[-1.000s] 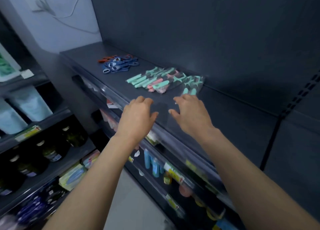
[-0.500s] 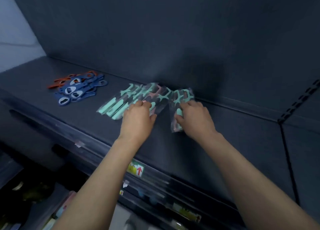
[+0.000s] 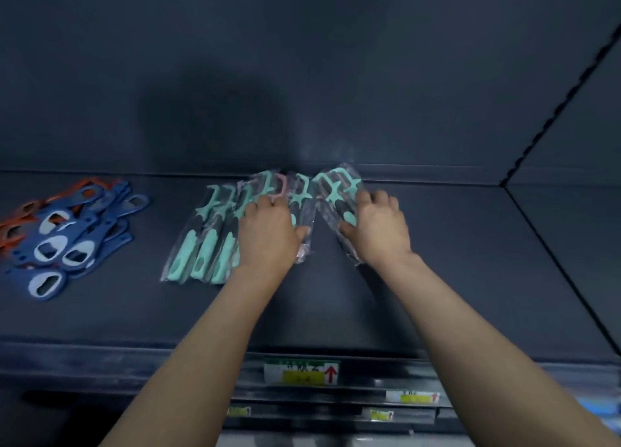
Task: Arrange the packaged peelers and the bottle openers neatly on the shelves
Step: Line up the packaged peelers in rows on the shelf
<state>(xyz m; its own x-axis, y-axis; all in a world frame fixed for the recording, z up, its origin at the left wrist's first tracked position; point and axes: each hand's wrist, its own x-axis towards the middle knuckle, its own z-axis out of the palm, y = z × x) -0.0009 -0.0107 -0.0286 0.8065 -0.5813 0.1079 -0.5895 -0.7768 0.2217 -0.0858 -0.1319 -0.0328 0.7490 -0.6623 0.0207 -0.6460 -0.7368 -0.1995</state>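
Because the shelf [image 3: 437, 278] was broad, dark and smooth, anything shoved across it could have slid further than meant. Its back panel [image 3: 302, 76] stood close behind the goods, so too deep a push would likely have jammed the packet tops against it and bent them. The bottle openers [image 3: 67, 231] lay in a loose, overlapping blue and orange heap at the far left of the shelf, well apart from both hands and not yet straightened; a careless sweep leftward might have scattered them more. The packaged peelers [image 3: 208, 245] lay in a fanned row at mid-shelf, heads toward the panel, overlapping one another in clear sleeves that looked slippery. That overlap was the main hazard, I judged, since squaring one packet could have dragged its neighbours askew. The left hand [image 3: 268, 234] lay on the right part of the row, gripping the packets with its fingers curled down over them and its thumb pressed to the edge of one. The right hand [image 3: 376, 231] held the rightmost packet [image 3: 339, 191], fingers hooked over its far side and thumb on its near face. This packet slanted away from the rest, leaving a wedge-shaped gap. If both hands closed that gap quickly, the film might have buckled or one sleeve ridden up over the next. A small price label [image 3: 302, 372] on the front rail below was in no danger.
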